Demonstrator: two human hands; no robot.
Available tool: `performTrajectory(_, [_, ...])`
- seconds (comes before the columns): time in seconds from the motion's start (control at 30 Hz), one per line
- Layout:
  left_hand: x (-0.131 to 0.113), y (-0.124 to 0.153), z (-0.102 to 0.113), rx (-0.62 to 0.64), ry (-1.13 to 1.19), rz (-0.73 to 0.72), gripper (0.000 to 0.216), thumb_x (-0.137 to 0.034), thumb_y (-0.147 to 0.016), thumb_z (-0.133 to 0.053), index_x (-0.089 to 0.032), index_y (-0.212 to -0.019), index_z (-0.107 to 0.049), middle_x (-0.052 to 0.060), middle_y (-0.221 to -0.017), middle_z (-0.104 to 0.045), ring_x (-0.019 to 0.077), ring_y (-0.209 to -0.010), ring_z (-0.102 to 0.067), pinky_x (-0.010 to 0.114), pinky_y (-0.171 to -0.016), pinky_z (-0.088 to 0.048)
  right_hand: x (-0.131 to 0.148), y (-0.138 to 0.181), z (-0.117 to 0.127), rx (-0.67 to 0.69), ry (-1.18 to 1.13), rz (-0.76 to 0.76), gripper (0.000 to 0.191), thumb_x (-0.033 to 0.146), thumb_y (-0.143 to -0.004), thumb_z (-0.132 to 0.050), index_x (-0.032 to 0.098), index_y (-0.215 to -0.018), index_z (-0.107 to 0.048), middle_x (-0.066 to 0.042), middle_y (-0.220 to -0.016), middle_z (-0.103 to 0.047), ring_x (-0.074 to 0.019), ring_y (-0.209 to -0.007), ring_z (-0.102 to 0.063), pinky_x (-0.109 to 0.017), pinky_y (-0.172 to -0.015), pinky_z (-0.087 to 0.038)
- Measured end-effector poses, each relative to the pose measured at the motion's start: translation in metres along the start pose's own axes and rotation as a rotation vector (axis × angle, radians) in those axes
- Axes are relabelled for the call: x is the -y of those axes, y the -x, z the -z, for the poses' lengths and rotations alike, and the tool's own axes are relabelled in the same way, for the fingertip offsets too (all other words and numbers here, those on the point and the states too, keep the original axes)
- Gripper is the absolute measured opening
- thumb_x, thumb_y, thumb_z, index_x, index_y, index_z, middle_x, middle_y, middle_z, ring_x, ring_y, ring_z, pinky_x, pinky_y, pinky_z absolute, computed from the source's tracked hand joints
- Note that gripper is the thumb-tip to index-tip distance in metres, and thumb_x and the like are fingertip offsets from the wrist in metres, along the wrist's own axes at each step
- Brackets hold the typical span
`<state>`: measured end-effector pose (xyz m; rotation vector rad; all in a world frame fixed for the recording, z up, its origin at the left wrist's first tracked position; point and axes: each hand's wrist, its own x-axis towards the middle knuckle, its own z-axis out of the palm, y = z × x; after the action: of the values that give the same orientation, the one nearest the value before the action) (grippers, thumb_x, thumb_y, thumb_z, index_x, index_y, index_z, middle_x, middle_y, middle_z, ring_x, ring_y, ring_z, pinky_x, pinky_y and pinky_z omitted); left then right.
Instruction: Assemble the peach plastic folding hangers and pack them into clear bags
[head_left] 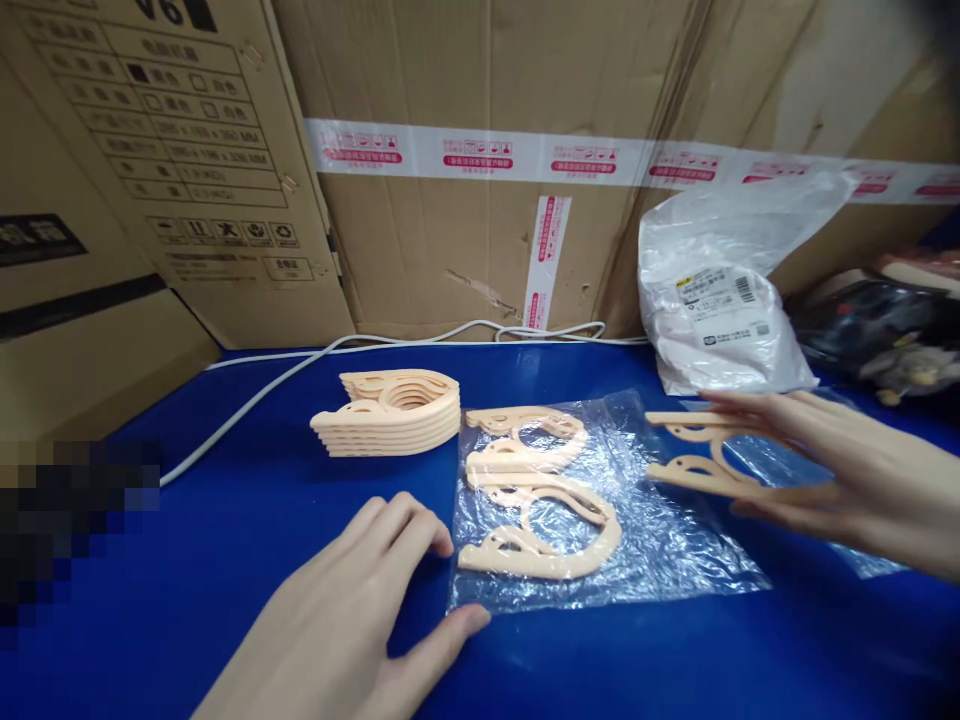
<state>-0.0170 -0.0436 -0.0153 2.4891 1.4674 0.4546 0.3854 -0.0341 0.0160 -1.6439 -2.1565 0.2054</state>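
Here the right hand (847,490) holds a peach plastic hanger (701,455) at the right of the blue tabletop (225,560), just above it, fingers stretched along its top and thumb beneath, so the hand is pinched on it rather than open. The left hand (352,620) lies open and flat, palm down, at the near edge, its fingertips touching the left border of a clear plastic bag (675,560) spread out in the middle.

On that bag lie two more hangers (536,500), overlapping, one nearer and one farther. To their left, directly on the tabletop, stands a neat stack of hangers (390,412); about six layers show, though the exact count is hard to tell. So there are three loose ones, counting the held piece, plus the stack.

The hangers look light, thin and stiff, with cut-out curves; they would likely flex or snap if bent hard, so the broad straight bar seems the safest place to grip. The bag is soft, slick and crinkly and would slide easily.

Farther right sits one white bag with a label (720,300). One white cable (300,365) runs along the far side, below the cardboard boxes (465,250).
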Motion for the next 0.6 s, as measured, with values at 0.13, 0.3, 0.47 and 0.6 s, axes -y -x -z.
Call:
performTrajectory(0.13, [-0.008,-0.004,-0.002,0.030,0.011,0.007,0.022,-0.045,-0.090,-0.053,-0.023,-0.087,-0.056,0.003,-0.086,-0.060,0.0219,-0.077,-0.061,0.031,-0.061,-0.047,0.009,0.008,-0.007,0.220,-0.143,-0.060,0.071,0.040,-0.076,-0.072,0.046,-0.140,-0.044,-0.005,-0.144,-0.050,-0.0366,-0.128,-0.051,-0.030,-0.073,-0.065])
performTrajectory(0.3, [-0.010,-0.010,0.003,0.124,0.038,0.022,0.021,-0.043,-0.089,-0.052,-0.022,-0.088,-0.056,0.003,-0.086,-0.060,0.0227,-0.076,-0.061,0.032,-0.062,-0.047,0.029,0.000,-0.021,0.363,-0.400,-0.086,0.076,0.033,-0.078,-0.074,0.043,-0.145,-0.040,-0.005,-0.152,-0.043,-0.0377,-0.135,-0.042,-0.027,-0.069,-0.065])
performTrajectory(0.47, [-0.006,-0.014,0.005,0.168,0.062,0.032,0.019,-0.040,-0.091,-0.046,-0.023,-0.089,-0.055,0.003,-0.088,-0.061,0.0219,-0.077,-0.061,0.033,-0.064,-0.047,0.043,-0.011,-0.033,0.495,-0.516,-0.077,0.079,0.034,-0.081,-0.073,0.039,-0.149,-0.034,-0.009,-0.155,-0.038,-0.0284,-0.098,-0.072,-0.034,-0.074,-0.064])
performTrajectory(0.6, [-0.004,-0.017,0.008,0.184,0.099,0.015,0.017,-0.032,-0.092,-0.040,-0.024,-0.086,-0.054,0.001,-0.087,-0.062,0.0201,-0.080,-0.060,0.031,-0.065,-0.046,0.029,-0.013,-0.028,0.447,-0.317,0.042,0.089,0.035,-0.072,-0.080,0.042,-0.149,-0.034,-0.004,-0.150,-0.046,-0.0343,-0.117,-0.061,-0.044,-0.097,-0.053])
